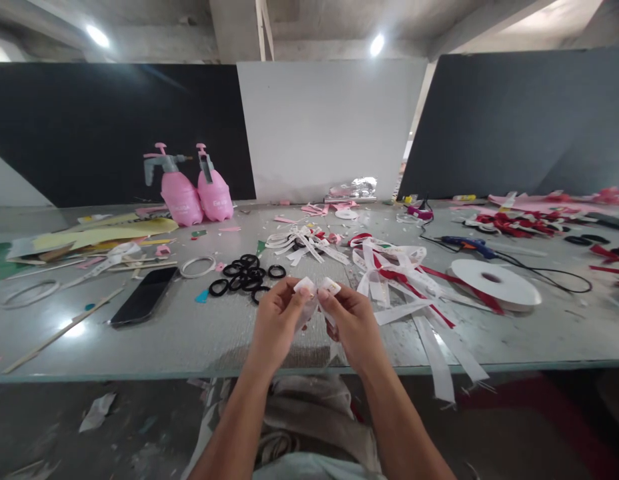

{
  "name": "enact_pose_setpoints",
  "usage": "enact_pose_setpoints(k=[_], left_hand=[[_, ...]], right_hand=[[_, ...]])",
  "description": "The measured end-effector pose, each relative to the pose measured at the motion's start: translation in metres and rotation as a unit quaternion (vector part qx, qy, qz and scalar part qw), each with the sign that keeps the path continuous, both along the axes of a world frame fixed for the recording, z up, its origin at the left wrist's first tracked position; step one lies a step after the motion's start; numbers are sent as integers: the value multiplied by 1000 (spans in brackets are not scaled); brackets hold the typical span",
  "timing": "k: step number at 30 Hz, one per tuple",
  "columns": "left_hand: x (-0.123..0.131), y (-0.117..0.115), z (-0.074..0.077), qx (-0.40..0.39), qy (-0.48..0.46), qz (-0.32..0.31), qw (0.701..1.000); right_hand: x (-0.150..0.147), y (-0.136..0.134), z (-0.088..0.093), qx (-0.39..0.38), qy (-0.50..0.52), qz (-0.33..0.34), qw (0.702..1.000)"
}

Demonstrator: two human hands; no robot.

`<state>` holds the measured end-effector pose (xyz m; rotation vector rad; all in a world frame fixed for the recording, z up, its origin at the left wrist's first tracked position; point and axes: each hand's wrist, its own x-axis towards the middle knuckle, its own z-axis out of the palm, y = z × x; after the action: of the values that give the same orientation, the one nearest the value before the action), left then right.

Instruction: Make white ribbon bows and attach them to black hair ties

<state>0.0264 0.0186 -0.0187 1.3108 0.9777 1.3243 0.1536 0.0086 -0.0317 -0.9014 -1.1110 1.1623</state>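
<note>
Both my hands meet over the front part of the table, pinching a piece of white ribbon (305, 288) with small printed marks. My left hand (280, 313) grips one end between thumb and fingers. In my right hand (353, 320) is the other part, held the same way, with the two folded tips almost touching. Some ribbon hangs down between the hands, partly hidden by the fingers. Just beyond my left hand lies a pile of black hair ties (243, 272). To the right of my right hand spreads a heap of white and red ribbons (389, 267).
A ribbon spool (509, 283) and a blue glue gun (467, 245) with its cord lie on the right. At left are a phone (144, 297), sticks and paper (99, 233). Pink spray bottles (182, 200) stand at the back. Finished-looking white bows (304, 241) lie mid-table.
</note>
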Motion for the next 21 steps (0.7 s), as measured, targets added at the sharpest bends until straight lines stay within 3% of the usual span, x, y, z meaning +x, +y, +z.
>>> enact_pose_setpoints(k=[7, 12, 16, 21], left_hand=[[-6, 2, -2, 3, 38, -50, 998], [-6, 1, -3, 12, 17, -59, 998], [-7, -3, -4, -13, -5, -53, 998], [-8, -3, -1, -10, -27, -30, 999]], right_hand=[[-7, -1, 9, -14, 72, 9, 997], [-7, -3, 11, -89, 147, 13, 985], [-5, -4, 8, -106, 128, -40, 985], [0, -6, 6, -59, 78, -24, 995]])
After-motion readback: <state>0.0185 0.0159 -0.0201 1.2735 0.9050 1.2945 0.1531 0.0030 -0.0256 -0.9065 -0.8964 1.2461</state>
